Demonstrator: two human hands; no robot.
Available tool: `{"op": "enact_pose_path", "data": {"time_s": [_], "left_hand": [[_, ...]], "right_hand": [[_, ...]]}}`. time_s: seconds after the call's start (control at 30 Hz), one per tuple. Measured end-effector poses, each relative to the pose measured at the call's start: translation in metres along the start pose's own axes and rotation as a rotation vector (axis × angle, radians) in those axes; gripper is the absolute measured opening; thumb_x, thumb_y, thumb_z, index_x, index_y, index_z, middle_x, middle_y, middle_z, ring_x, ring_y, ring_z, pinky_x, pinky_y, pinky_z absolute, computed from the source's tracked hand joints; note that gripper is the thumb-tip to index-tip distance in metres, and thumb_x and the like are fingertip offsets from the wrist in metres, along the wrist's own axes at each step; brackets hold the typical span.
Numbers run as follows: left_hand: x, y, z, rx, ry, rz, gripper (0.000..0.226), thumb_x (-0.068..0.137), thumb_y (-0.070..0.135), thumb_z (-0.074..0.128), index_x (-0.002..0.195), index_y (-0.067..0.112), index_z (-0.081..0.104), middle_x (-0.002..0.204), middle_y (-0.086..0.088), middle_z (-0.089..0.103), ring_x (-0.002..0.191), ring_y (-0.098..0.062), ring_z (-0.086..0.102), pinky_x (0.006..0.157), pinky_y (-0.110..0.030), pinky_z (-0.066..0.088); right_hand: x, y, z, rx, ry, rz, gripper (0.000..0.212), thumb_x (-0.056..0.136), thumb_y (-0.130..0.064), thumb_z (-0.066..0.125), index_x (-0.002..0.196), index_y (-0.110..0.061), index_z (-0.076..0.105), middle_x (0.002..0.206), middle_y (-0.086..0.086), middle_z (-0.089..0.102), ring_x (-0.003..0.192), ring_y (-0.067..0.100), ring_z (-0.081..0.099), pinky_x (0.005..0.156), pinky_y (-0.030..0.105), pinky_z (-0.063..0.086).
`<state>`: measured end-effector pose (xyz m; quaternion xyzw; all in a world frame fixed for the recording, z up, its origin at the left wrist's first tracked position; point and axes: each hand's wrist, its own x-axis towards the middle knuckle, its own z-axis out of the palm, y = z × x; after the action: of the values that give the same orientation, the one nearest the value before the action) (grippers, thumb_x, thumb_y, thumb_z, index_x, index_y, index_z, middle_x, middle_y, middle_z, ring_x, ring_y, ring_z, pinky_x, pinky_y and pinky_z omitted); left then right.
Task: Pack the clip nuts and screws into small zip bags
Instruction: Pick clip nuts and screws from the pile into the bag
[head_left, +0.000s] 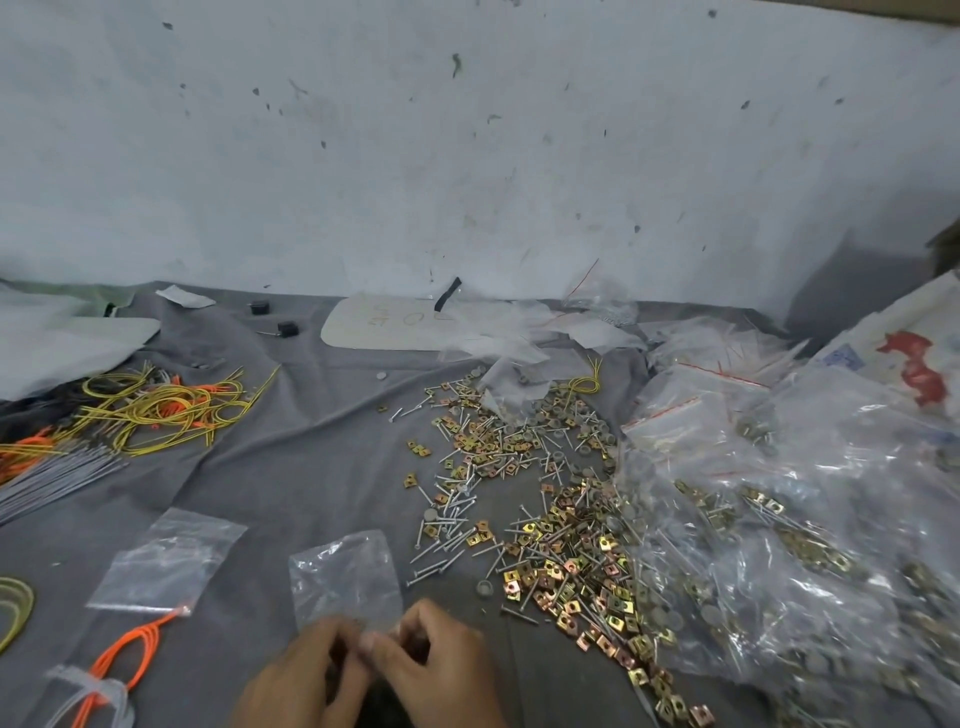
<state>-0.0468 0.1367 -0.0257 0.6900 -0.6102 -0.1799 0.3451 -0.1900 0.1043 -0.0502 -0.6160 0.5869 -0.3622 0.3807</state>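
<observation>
A small clear zip bag (345, 577) lies on the grey cloth at the bottom centre, its near edge pinched by both hands. My left hand (301, 675) and my right hand (431, 665) meet fingertip to fingertip at that edge. What lies between the fingers is blurred. To the right spreads a heap of brass clip nuts (576, 566) mixed with silver screws (447, 535). Another empty zip bag (166, 561) lies to the left.
Large clear bags of filled packets (779, 545) pile up at the right. Yellow and orange wires (156, 410) and grey ties (47, 478) lie at the left. An orange wire loop (130, 660) sits near the bottom left. A white card (384, 327) rests by the wall.
</observation>
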Motion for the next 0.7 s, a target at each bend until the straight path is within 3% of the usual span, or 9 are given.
{"op": "enact_pose_path", "data": {"time_s": [0.13, 0.17, 0.23, 0.3, 0.43, 0.5, 0.6, 0.67, 0.7], "left_hand": [[0.008, 0.000, 0.000, 0.004, 0.072, -0.105, 0.049, 0.083, 0.012, 0.075, 0.087, 0.048, 0.042, 0.054, 0.003, 0.061, 0.061, -0.033, 0.068, 0.058, -0.037, 0.049], [0.009, -0.002, -0.002, -0.012, 0.062, -0.108, 0.056, 0.081, 0.011, 0.077, 0.087, 0.054, 0.042, 0.056, 0.005, 0.062, 0.060, -0.030, 0.068, 0.058, -0.036, 0.048], [0.006, -0.003, -0.004, -0.018, 0.013, -0.062, 0.073, 0.072, 0.010, 0.082, 0.090, 0.066, 0.038, 0.064, 0.017, 0.064, 0.051, -0.008, 0.062, 0.055, -0.030, 0.048], [0.001, -0.001, -0.004, 0.014, -0.033, -0.010, 0.077, 0.067, 0.014, 0.085, 0.096, 0.068, 0.040, 0.069, 0.028, 0.061, 0.050, 0.000, 0.058, 0.053, -0.022, 0.048], [0.002, -0.003, -0.003, 0.078, 0.121, 0.056, 0.056, 0.077, 0.024, 0.080, 0.102, 0.062, 0.048, 0.090, 0.040, 0.056, 0.058, -0.003, 0.057, 0.054, -0.020, 0.044], [0.004, -0.001, -0.008, 0.090, 0.231, 0.141, 0.035, 0.079, 0.037, 0.064, 0.109, 0.052, 0.053, 0.103, 0.026, 0.059, 0.070, -0.008, 0.055, 0.054, -0.024, 0.048], [0.008, -0.003, -0.012, 0.140, 0.257, 0.161, 0.032, 0.074, 0.046, 0.050, 0.104, 0.042, 0.062, 0.072, 0.013, 0.069, 0.069, -0.012, 0.058, 0.057, -0.032, 0.054], [0.009, -0.009, -0.011, 0.177, 0.199, 0.138, 0.022, 0.076, 0.037, 0.067, 0.098, 0.039, 0.069, 0.060, 0.013, 0.063, 0.056, -0.011, 0.061, 0.055, -0.031, 0.052], [0.011, -0.013, -0.010, 0.179, 0.146, 0.130, 0.027, 0.074, 0.026, 0.079, 0.100, 0.031, 0.072, 0.056, 0.013, 0.060, 0.053, -0.011, 0.062, 0.054, -0.030, 0.051]], "right_hand": [[-0.001, 0.001, 0.002, -0.057, -0.002, -0.008, 0.041, 0.066, -0.071, 0.061, 0.082, -0.033, 0.056, 0.073, -0.025, 0.065, 0.074, 0.000, 0.062, 0.068, 0.014, 0.047], [-0.001, 0.001, 0.001, -0.066, 0.007, -0.012, 0.038, 0.067, -0.071, 0.059, 0.080, -0.036, 0.054, 0.072, -0.027, 0.062, 0.075, -0.001, 0.061, 0.067, 0.013, 0.046], [-0.001, 0.001, 0.001, -0.066, 0.013, -0.020, 0.032, 0.070, -0.068, 0.058, 0.081, -0.039, 0.051, 0.074, -0.030, 0.061, 0.076, -0.003, 0.061, 0.068, 0.013, 0.046], [0.000, 0.001, 0.001, -0.065, 0.003, -0.024, 0.027, 0.072, -0.063, 0.058, 0.085, -0.041, 0.050, 0.082, -0.030, 0.063, 0.078, -0.005, 0.061, 0.071, 0.014, 0.048], [-0.001, 0.003, 0.003, -0.049, 0.004, -0.045, 0.026, 0.077, -0.053, 0.063, 0.093, -0.041, 0.047, 0.077, -0.028, 0.062, 0.068, -0.003, 0.058, 0.072, 0.019, 0.049], [-0.002, 0.003, 0.004, -0.044, 0.023, -0.063, 0.028, 0.078, -0.056, 0.064, 0.092, -0.039, 0.047, 0.074, -0.028, 0.060, 0.064, -0.001, 0.056, 0.068, 0.018, 0.046], [-0.002, 0.003, 0.004, -0.037, 0.030, -0.100, 0.028, 0.078, -0.056, 0.062, 0.093, -0.034, 0.052, 0.074, -0.025, 0.060, 0.067, 0.000, 0.057, 0.071, 0.023, 0.049], [-0.003, 0.004, 0.003, -0.031, 0.016, -0.117, 0.027, 0.080, -0.052, 0.064, 0.094, -0.030, 0.056, 0.073, -0.019, 0.063, 0.071, 0.001, 0.059, 0.074, 0.026, 0.051], [-0.004, 0.004, 0.003, -0.046, 0.003, -0.126, 0.027, 0.081, -0.051, 0.065, 0.094, -0.028, 0.058, 0.075, -0.017, 0.063, 0.075, 0.002, 0.061, 0.075, 0.025, 0.051]]}}
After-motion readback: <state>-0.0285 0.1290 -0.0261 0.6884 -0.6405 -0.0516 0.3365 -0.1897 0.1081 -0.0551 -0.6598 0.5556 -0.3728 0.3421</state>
